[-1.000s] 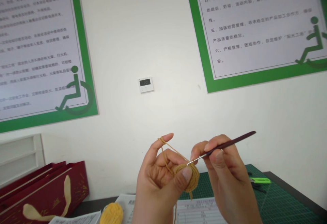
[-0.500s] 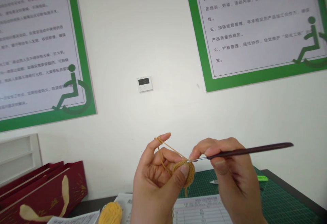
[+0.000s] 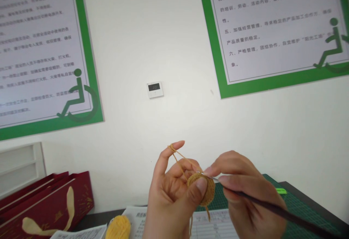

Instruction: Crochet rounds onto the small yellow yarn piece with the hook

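Observation:
My left hand (image 3: 171,191) pinches a small round crocheted piece (image 3: 207,191) of mustard yarn between thumb and fingers. A yarn strand (image 3: 178,158) is wound over its raised index finger and runs down to the piece. My right hand (image 3: 245,191) grips a dark crochet hook (image 3: 275,210), fingers closed round the shaft. The hook's metal tip sits at the top edge of the crocheted piece. Its handle points down to the right.
A yellow yarn ball (image 3: 118,227) lies on the table beside printed papers (image 3: 215,226). A green cutting mat (image 3: 300,206) covers the right side, with a green-handled tool (image 3: 280,191) on it. Red gift bags (image 3: 46,206) stand at the left. Posters hang on the white wall.
The hook's handle has swung from pointing up-right, through level, to pointing down-right. My right hand has dropped slightly. The left hand keeps its hold on the piece.

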The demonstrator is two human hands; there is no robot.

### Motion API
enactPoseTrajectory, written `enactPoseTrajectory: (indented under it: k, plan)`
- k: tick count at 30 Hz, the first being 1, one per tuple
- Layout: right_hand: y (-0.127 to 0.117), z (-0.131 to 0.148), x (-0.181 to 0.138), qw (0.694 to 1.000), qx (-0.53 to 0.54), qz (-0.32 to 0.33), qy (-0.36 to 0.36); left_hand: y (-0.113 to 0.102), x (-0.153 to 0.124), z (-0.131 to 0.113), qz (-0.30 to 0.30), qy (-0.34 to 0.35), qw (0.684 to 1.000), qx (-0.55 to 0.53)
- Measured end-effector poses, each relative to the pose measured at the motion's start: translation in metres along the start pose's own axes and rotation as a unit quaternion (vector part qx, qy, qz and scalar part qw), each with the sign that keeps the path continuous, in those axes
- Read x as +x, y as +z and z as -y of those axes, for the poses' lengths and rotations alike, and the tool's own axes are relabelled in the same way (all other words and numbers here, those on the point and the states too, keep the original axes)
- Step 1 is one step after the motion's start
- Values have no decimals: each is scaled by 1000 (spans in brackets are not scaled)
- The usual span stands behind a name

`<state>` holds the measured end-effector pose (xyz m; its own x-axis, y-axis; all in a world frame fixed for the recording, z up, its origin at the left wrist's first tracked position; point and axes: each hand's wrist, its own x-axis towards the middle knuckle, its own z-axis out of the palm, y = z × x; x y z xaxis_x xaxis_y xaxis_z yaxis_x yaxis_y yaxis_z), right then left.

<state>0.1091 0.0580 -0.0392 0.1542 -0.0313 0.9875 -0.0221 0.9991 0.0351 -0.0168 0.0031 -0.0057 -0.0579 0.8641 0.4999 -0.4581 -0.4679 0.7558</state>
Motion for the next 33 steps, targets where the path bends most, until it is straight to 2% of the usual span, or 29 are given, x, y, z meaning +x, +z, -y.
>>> enactPoseTrajectory:
  k: [2,4,7,10,12,15,17,19,21,24,26,28,30,31,33]
  plan:
    - [4,-5,0,997,54,-27,52,0,0,-1,-1,0,1000,-4]
    - [4,-8,-1,996,67,-27,61,0,0,-2,-6,-6,1000,-4]
    - [0,-10,-4,999,-29,4,-26,1,0,-2,-22,-6,1000,0]
    - [-4,-6,-6,974,-190,9,-122,5,-1,-1,-36,21,999,29]
    - [-3,-1,-5,969,-212,1,-123,8,-1,-1,-46,48,996,54]
    - [1,6,-3,991,-124,-23,-39,11,-1,1,-61,86,992,75]
    - [2,8,-2,995,-57,-58,61,11,-1,1,-61,91,991,80]
    - [3,8,-1,978,14,-90,188,9,0,1,-58,84,992,81]
    - [4,6,2,937,110,-102,317,6,1,0,-54,72,993,77]
    - [6,2,8,848,264,-78,453,2,2,0,-54,57,995,61]
    - [8,1,9,798,333,-57,499,1,3,0,-50,51,996,52]
    - [12,0,8,774,374,-40,510,1,3,1,-47,51,997,44]
    - [15,-1,5,785,378,-28,490,2,3,3,-47,58,996,39]
    - [15,-2,3,807,363,-24,466,3,2,3,-48,64,996,38]
    - [13,-4,2,883,282,-30,373,4,2,4,-55,71,995,40]
